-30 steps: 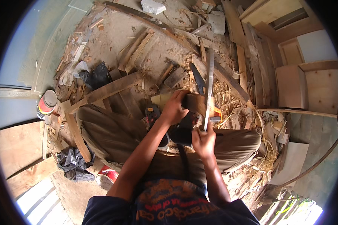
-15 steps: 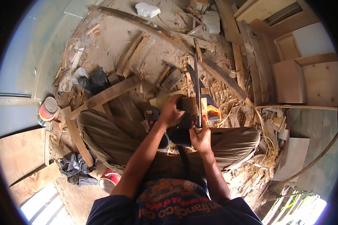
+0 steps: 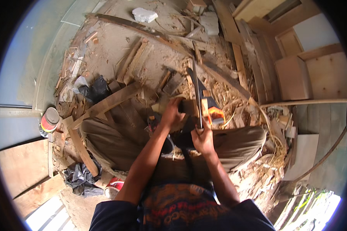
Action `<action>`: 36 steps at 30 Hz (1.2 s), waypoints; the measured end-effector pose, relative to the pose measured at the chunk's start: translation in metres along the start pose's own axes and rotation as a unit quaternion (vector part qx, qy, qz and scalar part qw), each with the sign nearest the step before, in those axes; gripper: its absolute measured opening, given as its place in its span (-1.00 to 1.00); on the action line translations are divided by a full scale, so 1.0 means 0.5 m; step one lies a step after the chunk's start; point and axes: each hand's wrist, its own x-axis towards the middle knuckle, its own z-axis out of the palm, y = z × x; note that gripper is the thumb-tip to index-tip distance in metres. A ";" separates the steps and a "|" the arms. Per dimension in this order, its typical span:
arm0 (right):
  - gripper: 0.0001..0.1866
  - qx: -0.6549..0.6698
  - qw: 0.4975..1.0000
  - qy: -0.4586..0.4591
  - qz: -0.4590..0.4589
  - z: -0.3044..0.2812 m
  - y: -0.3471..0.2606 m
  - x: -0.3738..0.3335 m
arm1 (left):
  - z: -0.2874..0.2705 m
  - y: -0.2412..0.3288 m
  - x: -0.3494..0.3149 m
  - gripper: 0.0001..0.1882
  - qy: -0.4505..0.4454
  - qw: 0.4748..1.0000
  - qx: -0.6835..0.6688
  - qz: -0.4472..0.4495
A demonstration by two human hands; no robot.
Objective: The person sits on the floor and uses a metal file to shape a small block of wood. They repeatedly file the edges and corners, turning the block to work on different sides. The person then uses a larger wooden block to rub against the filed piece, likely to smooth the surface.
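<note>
My left hand (image 3: 173, 113) is closed around the left end of a brown wood block (image 3: 190, 107) between my knees. My right hand (image 3: 203, 140) grips the handle of a machete (image 3: 198, 98). Its long blade, seen almost edge-on, points away from me along the block's right side; I cannot tell whether it touches the wood. Just right of the blade lies a handsaw (image 3: 217, 113) with an orange and black handle, partly hidden. A pale wood piece (image 3: 205, 107) shows between the blade and the saw handle.
Long planks (image 3: 108, 104) and wood shavings (image 3: 229, 100) cover the ground ahead. A paint can (image 3: 50, 118) stands at the left, a red can (image 3: 113, 188) by my left elbow. Black plastic (image 3: 81, 179) lies near it. Wooden cabinet frames (image 3: 293, 79) stand at the right.
The machete's blade has tipped a little to the left and its tip looks lower in view. My left hand stays on the block. The whole view has shifted slightly.
</note>
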 end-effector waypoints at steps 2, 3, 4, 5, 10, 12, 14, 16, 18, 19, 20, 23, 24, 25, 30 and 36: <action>-0.32 -0.014 1.000 -0.022 0.009 -0.001 -0.029 0.028 | -0.003 0.000 -0.001 -0.28 0.013 1.000 -0.010 -0.006; -0.31 -0.047 0.999 -0.008 -0.027 0.001 -0.029 0.041 | -0.005 0.000 0.001 -0.28 0.019 1.000 -0.016 -0.010; -0.30 -0.096 0.995 -0.037 -0.004 -0.008 -0.046 0.048 | -0.007 0.005 -0.004 -0.27 0.018 1.000 -0.009 -0.014; -0.30 -0.138 0.990 -0.011 -0.030 -0.009 -0.039 0.059 | -0.013 0.022 0.009 -0.27 0.017 1.000 -0.003 -0.013; -0.30 -0.271 0.959 0.013 -0.079 -0.026 -0.008 0.100 | 0.005 0.007 0.041 -0.23 0.074 0.997 0.030 0.018; -0.31 -0.192 0.979 -0.037 -0.063 -0.051 -0.035 0.087 | 0.006 0.010 0.041 -0.23 0.105 0.994 0.038 0.006; -0.47 -0.063 0.986 0.025 -0.153 -0.042 -0.047 0.065 | 0.002 -0.001 0.043 -0.20 0.122 0.992 0.017 0.011; -0.58 0.038 0.967 0.095 -0.231 -0.014 -0.040 0.068 | -0.002 -0.010 0.045 -0.15 0.139 0.990 0.025 0.003; -0.75 0.076 0.991 0.101 -0.038 0.005 -0.088 0.074 | -0.007 -0.017 0.031 -0.07 0.154 0.986 0.064 -0.025; -0.67 0.098 0.987 0.125 -0.030 0.020 -0.069 0.096 | -0.006 -0.006 0.028 -0.04 0.163 0.984 0.061 -0.023; -0.58 0.121 0.982 0.146 -0.024 0.035 -0.065 0.118 | -0.011 0.005 0.027 -0.01 0.175 0.983 0.060 -0.022; -0.52 0.112 0.983 0.144 0.017 0.073 -0.095 0.142 | -0.022 0.024 0.013 0.06 0.192 0.977 0.082 -0.034; -0.60 0.121 0.983 0.137 0.004 0.089 -0.095 0.148 | -0.027 0.027 0.006 0.08 0.195 0.976 0.094 -0.040; -0.58 0.082 0.986 0.146 -0.004 0.099 -0.096 0.152 | -0.026 0.028 0.002 0.11 0.193 0.976 0.097 -0.025; -0.60 0.276 0.960 0.034 0.029 0.079 -0.094 0.154 | -0.073 0.016 -0.039 0.09 0.024 0.986 0.092 -0.136; -0.67 0.313 0.945 -0.080 0.044 0.057 -0.048 0.185 | -0.262 0.167 0.010 -0.32 -0.096 0.942 -0.316 -0.065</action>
